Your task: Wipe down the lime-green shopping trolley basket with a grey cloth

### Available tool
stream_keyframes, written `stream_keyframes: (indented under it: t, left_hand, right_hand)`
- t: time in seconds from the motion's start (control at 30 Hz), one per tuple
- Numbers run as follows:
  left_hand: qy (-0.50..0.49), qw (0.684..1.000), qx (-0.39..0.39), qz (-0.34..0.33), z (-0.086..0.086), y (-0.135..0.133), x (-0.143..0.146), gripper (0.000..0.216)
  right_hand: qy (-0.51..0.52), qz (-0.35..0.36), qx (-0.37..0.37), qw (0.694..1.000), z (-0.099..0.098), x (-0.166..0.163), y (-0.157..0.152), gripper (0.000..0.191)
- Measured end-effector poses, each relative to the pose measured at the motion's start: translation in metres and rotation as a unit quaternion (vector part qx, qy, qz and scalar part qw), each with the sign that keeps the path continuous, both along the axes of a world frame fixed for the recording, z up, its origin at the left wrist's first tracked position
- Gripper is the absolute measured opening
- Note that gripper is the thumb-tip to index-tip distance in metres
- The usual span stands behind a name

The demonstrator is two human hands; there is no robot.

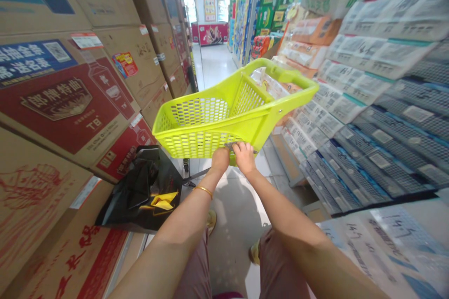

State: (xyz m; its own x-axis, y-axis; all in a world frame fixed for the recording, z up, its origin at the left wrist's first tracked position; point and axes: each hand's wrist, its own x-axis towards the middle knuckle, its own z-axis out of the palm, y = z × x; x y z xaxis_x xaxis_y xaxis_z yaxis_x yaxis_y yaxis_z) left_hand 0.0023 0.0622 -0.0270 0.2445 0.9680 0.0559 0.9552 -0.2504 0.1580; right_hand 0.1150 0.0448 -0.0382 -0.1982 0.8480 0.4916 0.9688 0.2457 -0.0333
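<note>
A lime-green plastic shopping basket cart (210,126) stands tilted in a narrow shop aisle in front of me. Both my hands grip its grey handle at the near rim. My left hand (220,159), with a gold bangle on the wrist, is closed on the handle's left part. My right hand (244,156) is closed on it just to the right, touching the left hand. A clear packet (270,85) lies in the far end of the basket.
Stacked cardboard cartons (70,103) wall the left side. Shelves of packaged tissue (379,117) line the right. A black bag (147,191) with something yellow in it lies on the floor at the left. The tiled aisle (213,63) runs ahead to more shelves.
</note>
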Motion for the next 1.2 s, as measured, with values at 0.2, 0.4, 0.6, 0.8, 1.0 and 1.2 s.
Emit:
stream_keyframes:
  t: [0.2,0.4,0.6,0.8,1.0,1.2]
  left_hand:
    - [0.002,1.000,0.014,-0.001,-0.001,0.000,0.001,0.029]
    - [-0.005,1.000,0.015,0.002,-0.003,0.001,0.000,0.026]
    - [0.001,1.000,0.014,-0.002,-0.002,0.000,0.000,0.023]
    - [-0.003,1.000,0.016,-0.003,0.000,0.000,0.000,0.027]
    - [0.001,1.000,0.002,-0.001,0.001,-0.001,0.000,0.026]
    - [0.002,1.000,0.005,-0.002,0.002,-0.002,0.000,0.029]
  right_hand:
    - [-0.019,-0.019,-0.042,0.999,-0.025,-0.002,-0.004,0.026]
    - [-0.037,-0.008,-0.079,0.996,-0.035,-0.004,-0.008,0.025]
    - [-0.060,0.001,-0.111,0.992,-0.040,-0.009,-0.011,0.023]
    - [-0.008,-0.009,-0.052,0.999,-0.005,-0.005,-0.002,0.024]
    - [0.052,-0.038,0.041,0.997,0.023,-0.001,-0.001,0.029]
    - [-0.015,-0.006,-0.028,0.999,-0.015,0.001,-0.004,0.029]
